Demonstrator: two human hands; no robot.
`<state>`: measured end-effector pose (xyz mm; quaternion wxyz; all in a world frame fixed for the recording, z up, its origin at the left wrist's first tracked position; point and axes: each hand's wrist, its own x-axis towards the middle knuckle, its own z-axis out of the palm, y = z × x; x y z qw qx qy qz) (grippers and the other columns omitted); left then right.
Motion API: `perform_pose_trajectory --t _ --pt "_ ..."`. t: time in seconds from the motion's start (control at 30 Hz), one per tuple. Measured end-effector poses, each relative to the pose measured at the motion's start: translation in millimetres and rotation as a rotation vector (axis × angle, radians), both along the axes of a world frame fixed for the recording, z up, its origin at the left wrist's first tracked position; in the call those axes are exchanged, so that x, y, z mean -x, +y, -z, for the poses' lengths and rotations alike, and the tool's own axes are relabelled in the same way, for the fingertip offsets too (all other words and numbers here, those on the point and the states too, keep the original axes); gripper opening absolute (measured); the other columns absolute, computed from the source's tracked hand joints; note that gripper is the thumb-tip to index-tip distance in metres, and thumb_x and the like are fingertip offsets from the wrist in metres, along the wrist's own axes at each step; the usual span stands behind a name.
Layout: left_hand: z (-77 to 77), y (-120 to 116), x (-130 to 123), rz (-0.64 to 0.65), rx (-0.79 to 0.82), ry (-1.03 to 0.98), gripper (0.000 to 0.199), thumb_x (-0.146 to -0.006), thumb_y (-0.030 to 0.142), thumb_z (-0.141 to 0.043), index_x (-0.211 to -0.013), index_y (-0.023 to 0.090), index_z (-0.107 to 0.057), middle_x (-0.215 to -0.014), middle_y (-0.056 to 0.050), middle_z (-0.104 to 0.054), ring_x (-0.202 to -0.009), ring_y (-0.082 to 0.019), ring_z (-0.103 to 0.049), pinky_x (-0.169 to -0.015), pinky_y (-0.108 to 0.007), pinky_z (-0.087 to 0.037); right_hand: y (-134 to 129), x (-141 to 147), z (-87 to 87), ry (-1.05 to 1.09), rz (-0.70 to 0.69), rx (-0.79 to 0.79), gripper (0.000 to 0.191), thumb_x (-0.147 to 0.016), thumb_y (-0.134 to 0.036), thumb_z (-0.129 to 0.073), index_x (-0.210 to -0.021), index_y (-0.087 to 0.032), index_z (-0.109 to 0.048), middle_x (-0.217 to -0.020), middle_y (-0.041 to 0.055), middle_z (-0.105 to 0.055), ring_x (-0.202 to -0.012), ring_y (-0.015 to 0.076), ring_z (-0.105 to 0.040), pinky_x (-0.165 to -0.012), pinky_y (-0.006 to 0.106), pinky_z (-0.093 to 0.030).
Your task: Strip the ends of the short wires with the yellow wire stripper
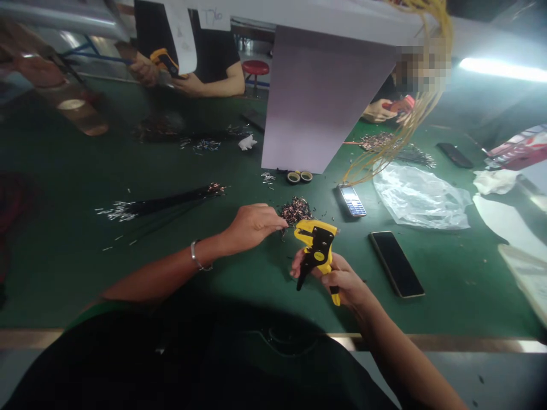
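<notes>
My right hand [344, 280] is wrapped round the handles of a yellow and black wire stripper [318, 245], its jaws facing left. Just left of those jaws, my left hand [255, 226] has thumb and fingers pinched together on a thin dark wire [291, 226], which reaches to the tool's mouth. Most of the wire is hidden by the fingers. Behind the tool lies a pile of short stripped scraps [296, 209] with coppery bits. A bundle of black wires [171, 200] lies on the green table to the left, pale ends pointing left and copper ends right.
A smartphone [396, 263], a keypad phone [352, 201] and a clear plastic bag [421, 196] lie to the right. Two tape rolls [299, 177] sit below a hanging white sheet [320, 97]. Yellow wires [410, 134] hang down. Co-workers' hands hold tools across the table.
</notes>
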<state>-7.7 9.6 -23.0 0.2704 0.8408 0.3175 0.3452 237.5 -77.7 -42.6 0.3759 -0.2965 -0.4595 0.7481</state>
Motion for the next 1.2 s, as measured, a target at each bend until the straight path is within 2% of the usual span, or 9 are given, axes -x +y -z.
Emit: perform_pose_trajectory --t 0.23,0.47,0.63,0.83,1.0,1.2 --pt "-5.3 -1 0 0.025 -0.011 0.143 0.025 -0.094 0.024 -0.053 -0.087 0.027 -0.077 -0.078 -0.003 -0.073 -0.073 -0.016 -0.056 -0.072 -0.028 -0.042 3 3 10.1 -0.050 -0.065 -0.022 0.045 -0.064 -0.021 -0.066 -0.109 -0.016 -0.068 -0.102 0.0104 -0.070 -0.091 0.0268 -0.063 -0.088 0.046 -0.050" --pt "-4.5 0 -1 0.074 -0.040 0.159 0.027 -0.091 0.016 -0.052 -0.085 0.028 -0.076 -0.082 -0.002 -0.074 -0.077 -0.016 -0.059 -0.074 -0.028 -0.042 2 7 21.0 -0.073 0.042 -0.024 0.030 -0.074 -0.028 -0.074 -0.100 -0.016 -0.068 -0.088 0.0074 -0.068 -0.077 0.0209 -0.062 -0.074 0.038 -0.051" --pt "-4.1 1 -2 0.030 -0.034 0.218 0.028 -0.090 0.016 -0.051 -0.087 0.028 -0.076 -0.080 -0.002 -0.074 -0.076 -0.016 -0.058 -0.071 -0.027 -0.042 2 8 20.0 -0.091 0.054 -0.038 0.031 -0.076 -0.033 -0.077 -0.101 -0.017 -0.067 -0.085 0.0064 -0.067 -0.074 0.0191 -0.062 -0.072 0.036 -0.052" --pt "-1.2 2 0 0.049 -0.061 0.163 0.027 -0.088 0.014 -0.053 -0.083 0.028 -0.075 -0.075 -0.002 -0.071 -0.071 -0.016 -0.055 -0.068 -0.027 -0.039 1 9 18.2 -0.127 0.078 -0.047 0.031 -0.077 -0.036 -0.077 -0.098 -0.017 -0.066 -0.083 0.0061 -0.066 -0.072 0.0193 -0.061 -0.070 0.037 -0.054" --pt "-1.4 3 0 0.058 -0.107 0.280 0.030 -0.088 0.011 -0.050 -0.085 0.028 -0.074 -0.077 -0.002 -0.071 -0.074 -0.017 -0.055 -0.067 -0.028 -0.039 0 8 22.0 -0.140 0.083 -0.046 0.029 -0.079 -0.034 -0.077 -0.098 -0.016 -0.066 -0.083 0.0055 -0.066 -0.071 0.0180 -0.061 -0.068 0.036 -0.053" --pt "-0.5 4 0 0.037 -0.006 0.204 0.022 -0.085 0.016 -0.056 -0.081 0.028 -0.074 -0.073 -0.002 -0.070 -0.076 -0.017 -0.057 -0.067 -0.028 -0.042 0 8 22.6 -0.152 0.108 -0.055 0.029 -0.079 -0.034 -0.078 -0.098 -0.016 -0.066 -0.078 0.0040 -0.066 -0.066 0.0171 -0.061 -0.065 0.035 -0.053"
